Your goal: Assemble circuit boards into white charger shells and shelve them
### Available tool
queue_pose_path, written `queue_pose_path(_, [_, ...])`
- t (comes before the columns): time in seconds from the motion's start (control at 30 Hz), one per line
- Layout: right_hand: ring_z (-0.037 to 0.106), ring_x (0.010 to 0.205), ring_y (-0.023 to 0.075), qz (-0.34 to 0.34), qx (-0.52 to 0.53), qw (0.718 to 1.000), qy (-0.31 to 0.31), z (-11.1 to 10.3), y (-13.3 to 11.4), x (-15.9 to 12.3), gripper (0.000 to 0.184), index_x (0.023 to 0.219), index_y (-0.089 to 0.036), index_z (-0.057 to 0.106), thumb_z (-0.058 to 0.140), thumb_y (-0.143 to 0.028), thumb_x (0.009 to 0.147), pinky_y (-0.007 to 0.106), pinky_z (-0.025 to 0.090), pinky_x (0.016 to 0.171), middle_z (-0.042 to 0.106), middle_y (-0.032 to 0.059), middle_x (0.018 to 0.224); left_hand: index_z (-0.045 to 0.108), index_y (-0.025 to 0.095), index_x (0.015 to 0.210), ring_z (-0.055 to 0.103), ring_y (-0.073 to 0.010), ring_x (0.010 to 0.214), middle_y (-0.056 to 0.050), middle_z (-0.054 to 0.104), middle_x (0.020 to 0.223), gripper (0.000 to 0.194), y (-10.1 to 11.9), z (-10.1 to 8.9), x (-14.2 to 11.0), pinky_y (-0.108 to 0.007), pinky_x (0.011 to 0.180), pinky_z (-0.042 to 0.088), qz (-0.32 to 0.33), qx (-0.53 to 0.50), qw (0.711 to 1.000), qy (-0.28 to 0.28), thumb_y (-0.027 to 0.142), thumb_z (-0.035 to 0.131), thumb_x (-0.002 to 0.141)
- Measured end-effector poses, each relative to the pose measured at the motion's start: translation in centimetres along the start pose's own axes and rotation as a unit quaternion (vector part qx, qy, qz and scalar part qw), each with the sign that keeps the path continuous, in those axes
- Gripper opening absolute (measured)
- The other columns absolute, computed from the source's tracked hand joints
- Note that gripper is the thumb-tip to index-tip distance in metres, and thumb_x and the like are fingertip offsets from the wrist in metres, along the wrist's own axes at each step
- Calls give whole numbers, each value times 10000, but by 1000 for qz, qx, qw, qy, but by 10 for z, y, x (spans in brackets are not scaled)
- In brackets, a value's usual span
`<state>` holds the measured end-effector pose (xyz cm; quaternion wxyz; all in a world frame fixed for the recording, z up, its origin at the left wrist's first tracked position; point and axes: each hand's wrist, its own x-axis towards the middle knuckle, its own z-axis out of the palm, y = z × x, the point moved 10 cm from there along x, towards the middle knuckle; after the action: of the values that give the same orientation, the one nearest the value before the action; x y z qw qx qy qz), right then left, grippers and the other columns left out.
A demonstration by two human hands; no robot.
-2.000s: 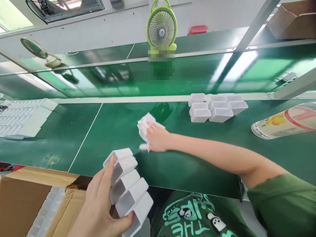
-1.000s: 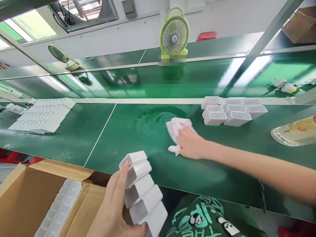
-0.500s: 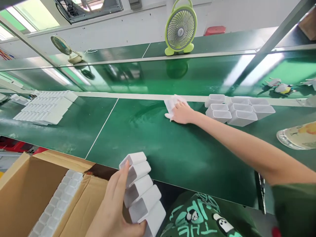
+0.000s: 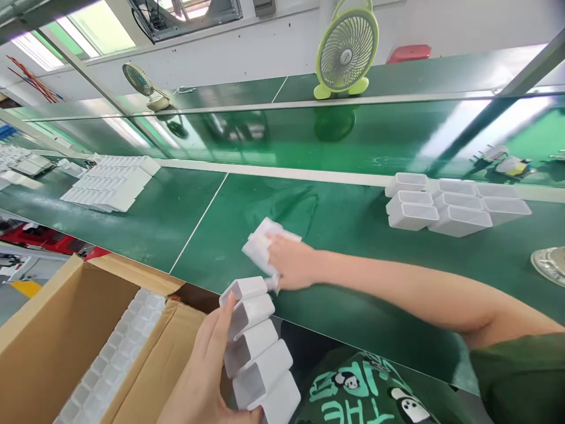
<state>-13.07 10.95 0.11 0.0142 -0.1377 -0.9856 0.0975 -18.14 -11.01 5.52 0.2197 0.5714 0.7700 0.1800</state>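
Note:
A row of several white plastic boxes [image 4: 260, 347] is gripped in my left hand [image 4: 203, 371], thumb at one end and fingers at the other, over the front edge of the green table. My right hand [image 4: 291, 262] presses a crumpled white cloth [image 4: 260, 244] on the green tabletop [image 4: 353, 294], close to the top box of that row. Whether the cloth touches the box I cannot tell. Faint wet-looking streaks mark the surface behind the cloth.
An open cardboard box [image 4: 57, 330] with rows of white boxes [image 4: 115, 353] stands at the lower left. More white boxes [image 4: 463, 218] sit at the right, and a white stack [image 4: 115, 182] at the left. A green fan [image 4: 346, 56] stands on the shelf behind.
My right hand has drawn the cloth toward me and to the left across the table. My left hand keeps hold of the row of boxes. The view has shifted slightly left.

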Motion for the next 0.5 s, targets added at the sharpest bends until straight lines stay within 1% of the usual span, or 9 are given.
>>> queue_pose_path(0.07, [510,1311,312,-76,9,997,-19,12,-36,9,654,1206,-127,669,508,-666,873,379,375,1113,656,155,1309,89,343,1599,439,-395,1437,-102,346,1611,1158,1,-3,-2,-509,1038,570,-5,-4,1000,6,293,780,671])
queue_pose_path(0.1, [500,1330,291,-82,11,996,-19,11,-36,12,631,1235,-152,657,498,-653,886,357,400,1088,634,134,1357,111,340,1597,440,-391,1438,-97,354,1608,1137,2,-5,-3,-497,1027,580,-5,-5,1000,14,315,781,678])
queue_pose_path(0.17, [524,1307,306,-34,3,999,-5,1,-1,20,620,1305,-117,606,426,-589,946,385,439,1030,599,171,1394,130,329,1597,426,-385,1451,-90,358,1609,1080,4,-12,-5,-474,1001,600,2,-8,999,40,360,753,716])
queue_pose_path(0.23, [545,1267,376,45,-14,999,4,-10,44,26,653,1334,12,551,361,-509,989,472,423,1036,603,275,1336,115,322,1602,402,-386,1468,-87,341,1621,1044,3,-15,-7,-480,1006,597,13,-9,998,55,361,710,745])
queue_pose_path(0.3, [539,1249,438,80,-26,996,3,-11,55,27,719,1279,103,559,335,-519,998,547,402,1045,618,339,1261,90,331,1606,398,-394,1468,-87,327,1629,1068,-1,-13,-5,-515,1031,578,13,-1,999,46,309,695,727])
queue_pose_path(0.37, [532,1256,437,39,-24,999,-13,-1,21,27,745,1163,59,656,380,-605,968,531,408,1063,659,306,1204,84,346,1603,419,-398,1452,-87,328,1627,1110,-4,-7,0,-531,1031,576,16,6,1000,22,243,695,682])
queue_pose_path(0.43, [510,1320,359,-52,-12,998,-39,13,-30,26,606,1086,-77,730,529,-620,905,415,398,1121,701,192,1194,91,346,1601,442,-394,1437,-93,339,1619,1130,-2,-3,6,-510,1006,595,44,7,999,3,213,699,658])
queue_pose_path(0.47, [499,1346,312,-88,-8,995,-49,17,-45,26,527,1100,-133,735,591,-592,884,359,391,1137,701,144,1220,90,339,1601,450,-392,1431,-100,342,1616,1139,2,-3,7,-495,996,603,64,8,998,-3,206,705,651])
queue_pose_path(0.5, [504,1348,275,-105,-7,993,-53,16,-49,27,471,1129,-167,726,625,-555,882,337,391,1141,693,113,1243,85,331,1602,458,-388,1426,-106,342,1615,1151,5,-3,7,-481,993,606,81,11,997,-8,204,714,647])
